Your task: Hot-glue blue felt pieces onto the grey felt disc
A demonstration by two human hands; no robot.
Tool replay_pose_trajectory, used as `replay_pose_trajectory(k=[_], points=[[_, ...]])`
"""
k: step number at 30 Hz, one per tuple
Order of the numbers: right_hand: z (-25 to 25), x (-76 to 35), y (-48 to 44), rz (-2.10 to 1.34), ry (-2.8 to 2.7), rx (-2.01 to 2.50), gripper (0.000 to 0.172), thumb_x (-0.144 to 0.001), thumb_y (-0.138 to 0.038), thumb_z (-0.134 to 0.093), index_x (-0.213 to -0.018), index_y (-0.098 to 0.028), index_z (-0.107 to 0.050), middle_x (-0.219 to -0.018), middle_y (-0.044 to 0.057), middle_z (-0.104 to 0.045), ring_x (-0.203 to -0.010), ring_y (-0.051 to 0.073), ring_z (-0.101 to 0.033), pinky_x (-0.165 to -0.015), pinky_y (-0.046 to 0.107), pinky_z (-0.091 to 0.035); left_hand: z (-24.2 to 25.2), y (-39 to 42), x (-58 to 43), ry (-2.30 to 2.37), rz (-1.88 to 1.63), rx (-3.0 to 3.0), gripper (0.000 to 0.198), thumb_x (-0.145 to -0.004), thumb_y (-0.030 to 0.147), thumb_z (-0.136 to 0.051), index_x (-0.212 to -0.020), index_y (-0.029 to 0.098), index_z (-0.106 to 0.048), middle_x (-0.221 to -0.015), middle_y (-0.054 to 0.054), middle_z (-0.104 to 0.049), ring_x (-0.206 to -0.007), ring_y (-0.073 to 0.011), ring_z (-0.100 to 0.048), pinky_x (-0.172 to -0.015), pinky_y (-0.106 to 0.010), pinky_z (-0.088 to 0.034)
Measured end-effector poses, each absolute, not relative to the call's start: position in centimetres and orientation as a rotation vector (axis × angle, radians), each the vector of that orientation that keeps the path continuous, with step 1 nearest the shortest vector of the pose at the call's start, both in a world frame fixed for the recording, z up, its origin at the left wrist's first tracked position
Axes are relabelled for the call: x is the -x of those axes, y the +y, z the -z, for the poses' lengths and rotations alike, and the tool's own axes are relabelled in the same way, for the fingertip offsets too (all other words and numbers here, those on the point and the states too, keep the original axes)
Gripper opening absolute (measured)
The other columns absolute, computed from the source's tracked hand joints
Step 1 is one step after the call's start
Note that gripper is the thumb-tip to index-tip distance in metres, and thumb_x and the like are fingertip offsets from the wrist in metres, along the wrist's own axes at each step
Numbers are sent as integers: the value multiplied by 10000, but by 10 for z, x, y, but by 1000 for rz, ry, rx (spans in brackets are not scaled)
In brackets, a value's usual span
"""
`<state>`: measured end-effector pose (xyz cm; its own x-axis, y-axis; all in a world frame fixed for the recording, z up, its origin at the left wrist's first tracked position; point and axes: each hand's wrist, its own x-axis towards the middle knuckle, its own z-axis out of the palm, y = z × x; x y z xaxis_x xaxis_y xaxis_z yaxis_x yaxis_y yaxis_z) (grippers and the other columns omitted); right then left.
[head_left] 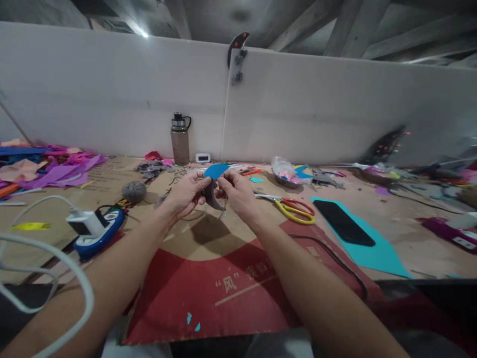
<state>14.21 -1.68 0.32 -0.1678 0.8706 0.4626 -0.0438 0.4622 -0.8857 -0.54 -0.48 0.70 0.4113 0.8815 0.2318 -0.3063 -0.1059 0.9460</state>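
Between my two hands, above the cardboard, is a curved felt-like piece with a blue part (216,170) on top and a dark grey part (213,200) hanging below. My left hand (188,193) pinches its left side. On the right side, the fingers of my right hand (237,191) are closed on the same piece near where the two colours meet. Whether a needle or thread is in those fingers is too small to tell. To the right of my right hand lie scissors (298,211) with one red and one yellow handle.
Red and brown cardboard (208,293) covers the table below my hands. Right of it, a black phone (345,222) rests on a turquoise sheet (389,258). At left are a blue power strip (99,236), a white cable (84,278) and grey yarn (134,191). A bottle (181,144) stands behind.
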Motion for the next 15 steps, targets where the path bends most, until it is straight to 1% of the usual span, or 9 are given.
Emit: replay_pose_trajectory(k=[4, 9, 13, 15], points=[[0, -142, -14, -966, -1538, 781, 147, -813, -313, -474, -727, -203, -427, -648, -50, -463, -564, 76, -504, -551, 224, -430, -8, -5, 7, 611, -1108, -1337, 271, -715, 278, -684, -913, 146, -555, -699, -18, -615, -538, -72, -559, -339, -113, -332], [7, -144, -5, -913, -1605, 752, 176, -802, -368, -503, -760, -197, -482, -684, -36, -489, -552, 80, -492, -543, 240, -438, -7, -3, 9, 711, -1134, -1322, 301, -692, 283, -704, -902, 144, -539, -665, -16, -597, -560, -104, -607, -293, -104, -259], [10, -147, -3, -834, -1624, 800, 210, -797, -398, -508, -746, -196, -487, -672, -28, -514, -546, 85, -506, -521, 236, -436, -7, -5, 8, 707, -1185, -1386, 320, -691, 293, -701, -929, 151, -540, -690, -20, -608, -551, -109, -599, -299, -121, -298], [9, -147, -5, -831, -1618, 818, 206, -794, -392, -507, -735, -199, -465, -657, -30, -520, -528, 83, -508, -496, 228, -431, -8, -7, 7, 677, -1166, -1436, 316, -701, 303, -689, -944, 152, -554, -710, -18, -607, -528, -89, -567, -311, -131, -320]])
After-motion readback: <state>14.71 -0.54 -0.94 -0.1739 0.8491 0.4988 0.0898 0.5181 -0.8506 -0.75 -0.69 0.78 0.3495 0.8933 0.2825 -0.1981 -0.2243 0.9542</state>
